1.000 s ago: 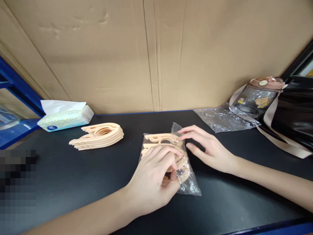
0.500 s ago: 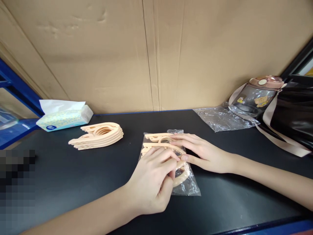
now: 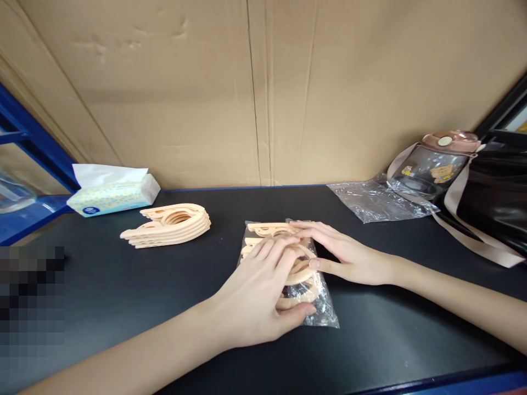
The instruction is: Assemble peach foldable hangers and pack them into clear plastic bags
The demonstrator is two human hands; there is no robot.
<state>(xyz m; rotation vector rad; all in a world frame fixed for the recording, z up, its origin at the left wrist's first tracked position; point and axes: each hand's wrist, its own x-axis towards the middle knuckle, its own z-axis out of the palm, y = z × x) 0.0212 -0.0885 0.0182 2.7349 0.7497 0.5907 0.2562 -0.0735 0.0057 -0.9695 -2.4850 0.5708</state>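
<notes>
A clear plastic bag (image 3: 319, 310) with several peach plastic hangers (image 3: 263, 229) inside lies on the black table (image 3: 123, 307). My left hand (image 3: 259, 291) lies flat on the bag, fingers stretched out and thumb along its near edge. My right hand (image 3: 349, 255) rests flat on the bag's right side, fingers extended toward the left. Neither hand grips anything.
A loose stack of peach hangers (image 3: 168, 225) lies at the left. A tissue pack (image 3: 111, 192) sits at the back left. An empty clear bag (image 3: 374, 200), a bottle (image 3: 436, 164) and a black bag with straps (image 3: 494, 203) are at the right. Cardboard (image 3: 263, 93) walls the back.
My left hand has gone from pinching the bag's edge to lying flat on it. My right hand has come down onto the bag's right side.
</notes>
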